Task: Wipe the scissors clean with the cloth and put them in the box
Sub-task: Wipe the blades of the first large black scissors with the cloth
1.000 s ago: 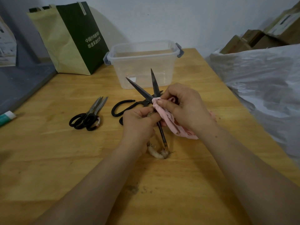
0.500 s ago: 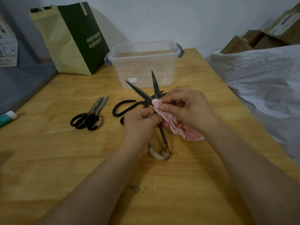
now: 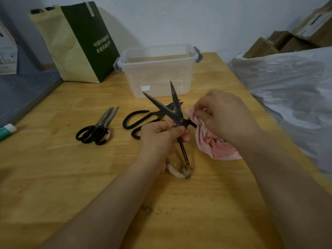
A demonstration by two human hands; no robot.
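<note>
Your left hand grips the open scissors; your right hand pinches the pink cloth. The open-topped plastic box stands behind.

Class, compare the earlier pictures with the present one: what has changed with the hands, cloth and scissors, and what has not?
The right hand, gripping the pink cloth, has drawn rightward off the blades to beside the pivot. Unchanged: the left hand holds the open scissors by a handle; the silver-bladed pair, the black-handled pair and the box stay put.
</note>
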